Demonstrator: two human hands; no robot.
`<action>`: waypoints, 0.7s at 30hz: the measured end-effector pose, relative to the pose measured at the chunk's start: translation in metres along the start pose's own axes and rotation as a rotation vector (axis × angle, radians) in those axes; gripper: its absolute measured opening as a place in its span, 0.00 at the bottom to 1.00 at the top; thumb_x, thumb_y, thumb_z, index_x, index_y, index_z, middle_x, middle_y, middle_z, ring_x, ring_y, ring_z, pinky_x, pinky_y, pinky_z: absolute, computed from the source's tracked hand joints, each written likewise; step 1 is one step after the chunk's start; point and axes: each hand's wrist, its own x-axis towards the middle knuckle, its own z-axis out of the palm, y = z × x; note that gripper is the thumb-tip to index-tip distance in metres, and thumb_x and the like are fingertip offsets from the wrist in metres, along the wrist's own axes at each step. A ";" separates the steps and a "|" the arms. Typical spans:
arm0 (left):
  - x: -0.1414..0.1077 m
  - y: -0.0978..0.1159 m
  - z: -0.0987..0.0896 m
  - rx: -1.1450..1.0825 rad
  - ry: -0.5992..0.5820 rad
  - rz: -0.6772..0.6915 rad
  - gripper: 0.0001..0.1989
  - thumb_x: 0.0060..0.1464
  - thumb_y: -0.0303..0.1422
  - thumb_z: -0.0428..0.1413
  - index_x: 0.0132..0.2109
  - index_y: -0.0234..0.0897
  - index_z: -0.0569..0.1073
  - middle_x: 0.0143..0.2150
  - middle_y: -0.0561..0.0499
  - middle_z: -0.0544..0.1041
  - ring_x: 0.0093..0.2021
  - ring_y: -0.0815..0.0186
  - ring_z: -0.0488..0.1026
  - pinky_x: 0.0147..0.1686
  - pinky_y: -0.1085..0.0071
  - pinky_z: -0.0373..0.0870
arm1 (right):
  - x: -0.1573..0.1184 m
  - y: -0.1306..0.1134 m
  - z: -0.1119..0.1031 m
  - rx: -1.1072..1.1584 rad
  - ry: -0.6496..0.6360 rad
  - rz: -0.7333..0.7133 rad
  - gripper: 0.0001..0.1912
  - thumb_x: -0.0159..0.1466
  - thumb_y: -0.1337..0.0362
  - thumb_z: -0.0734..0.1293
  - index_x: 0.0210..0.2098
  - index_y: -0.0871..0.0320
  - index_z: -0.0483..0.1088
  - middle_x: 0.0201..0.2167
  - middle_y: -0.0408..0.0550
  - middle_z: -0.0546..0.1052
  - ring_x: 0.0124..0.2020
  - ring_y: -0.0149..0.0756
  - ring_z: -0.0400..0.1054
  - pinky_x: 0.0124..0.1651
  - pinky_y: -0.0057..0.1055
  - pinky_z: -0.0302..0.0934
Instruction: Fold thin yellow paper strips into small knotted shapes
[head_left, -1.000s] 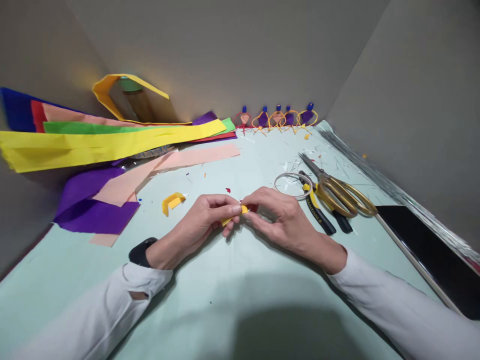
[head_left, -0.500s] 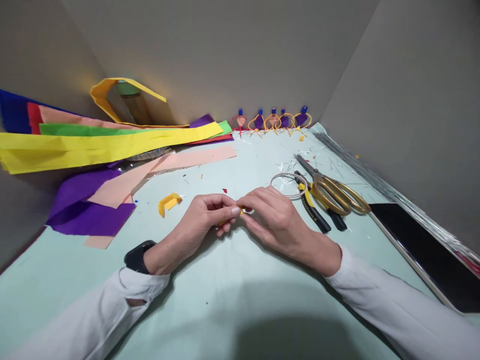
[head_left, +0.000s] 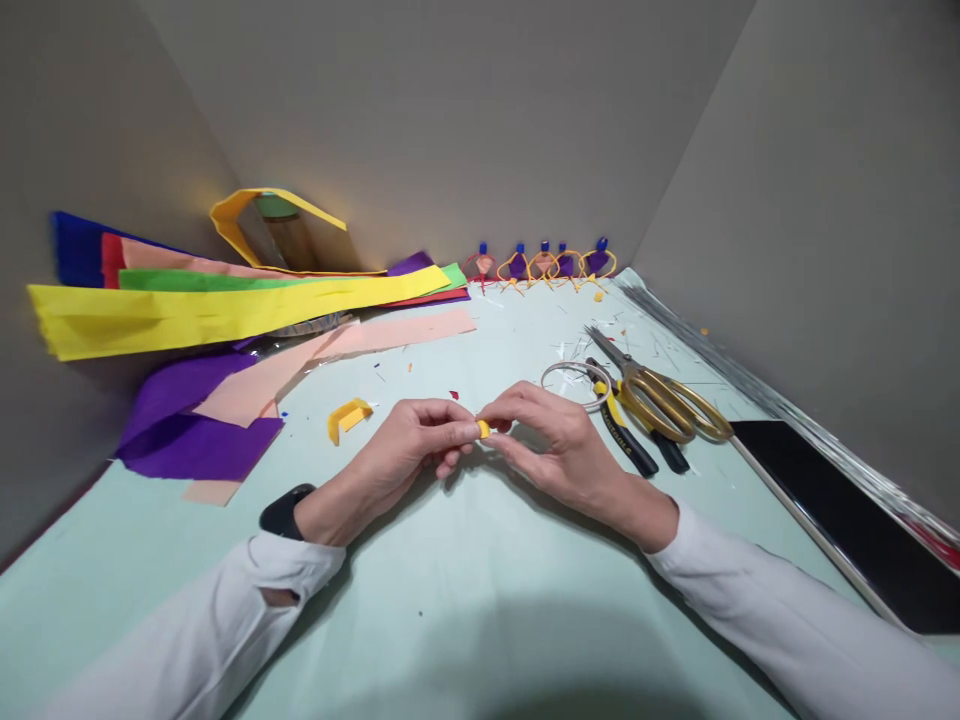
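Over the middle of the table, my left hand (head_left: 409,440) pinches a small yellow piece (head_left: 484,429), which looks like folded or rolled paper, between thumb and forefinger. The fingertips of my right hand (head_left: 551,435) close around the piece from the other side, thumb below and forefinger above. Most of the piece is hidden by the fingers. A folded yellow paper strip (head_left: 349,415) lies left of my left hand. Just beyond my right hand are a coil of thin wire (head_left: 551,372), pliers with black and yellow handles (head_left: 626,440) and gold-handled scissors (head_left: 660,400).
Coloured paper strips (head_left: 225,310) and a purple sheet (head_left: 195,430) cover the left side, with a bottle (head_left: 289,235) behind. Several small wire-and-paper figures (head_left: 545,262) lean on the back wall. A black-screened tablet (head_left: 847,520) and a bundle of wires (head_left: 697,340) lie right.
The view has tilted slightly, so everything sits a little lower. My fingers have shifted around the small yellow piece, and more of it shows now.
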 end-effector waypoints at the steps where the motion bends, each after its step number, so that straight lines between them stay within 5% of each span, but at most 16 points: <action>1: 0.001 -0.001 0.000 0.010 0.011 0.016 0.13 0.42 0.36 0.68 0.26 0.31 0.75 0.19 0.56 0.68 0.18 0.76 0.60 0.19 0.77 0.57 | -0.001 0.001 0.001 -0.050 -0.004 -0.020 0.05 0.67 0.67 0.65 0.41 0.58 0.72 0.34 0.49 0.75 0.36 0.35 0.69 0.39 0.32 0.63; 14: -0.002 -0.007 0.012 0.208 0.144 0.138 0.09 0.48 0.33 0.63 0.26 0.32 0.74 0.16 0.57 0.67 0.17 0.74 0.62 0.21 0.75 0.58 | -0.003 -0.003 0.005 -0.591 -0.135 -0.140 0.10 0.68 0.70 0.59 0.35 0.61 0.71 0.30 0.51 0.74 0.33 0.40 0.64 0.38 0.37 0.53; 17: -0.002 -0.008 0.010 0.182 0.138 0.127 0.10 0.47 0.34 0.64 0.25 0.32 0.74 0.17 0.57 0.67 0.17 0.76 0.60 0.19 0.77 0.55 | -0.003 -0.004 0.006 -0.514 -0.124 -0.115 0.08 0.68 0.70 0.60 0.36 0.61 0.71 0.32 0.52 0.75 0.34 0.40 0.65 0.39 0.37 0.55; 21: -0.002 -0.007 0.005 -0.019 0.042 0.043 0.10 0.46 0.35 0.66 0.28 0.31 0.76 0.23 0.55 0.70 0.21 0.76 0.62 0.20 0.79 0.57 | -0.001 -0.003 0.005 -0.108 -0.005 0.033 0.06 0.66 0.68 0.65 0.42 0.61 0.71 0.36 0.51 0.76 0.37 0.37 0.69 0.40 0.33 0.61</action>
